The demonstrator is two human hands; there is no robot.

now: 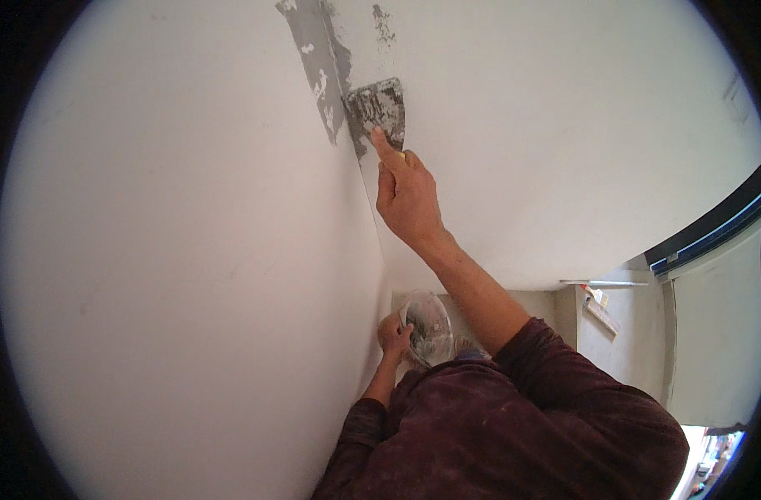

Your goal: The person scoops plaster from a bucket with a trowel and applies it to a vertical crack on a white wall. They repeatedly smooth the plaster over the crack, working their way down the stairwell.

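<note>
My right hand (pixel 412 200) is closed around the handle of a wide putty knife (pixel 380 104), its index finger stretched along the blade. Grey smears coat the blade, which lies against the white wall right beside the inside corner. Along that corner runs a band of grey putty (pixel 314 62) with a ragged edge and white patches. Lower down, my left hand (pixel 392 335) grips the rim of a round, smeared bowl (pixel 433 323), thumb over the edge. Some dark grey stuff shows inside the bowl.
A white wall (pixel 172 250) fills the left side, meeting a second white wall (pixel 547 125) at the corner. At the right, a long thin strip (pixel 604 282) and a flat tool (pixel 601 317) lie on a pale ledge. Beyond stands a dark-framed window or door (pixel 714 225).
</note>
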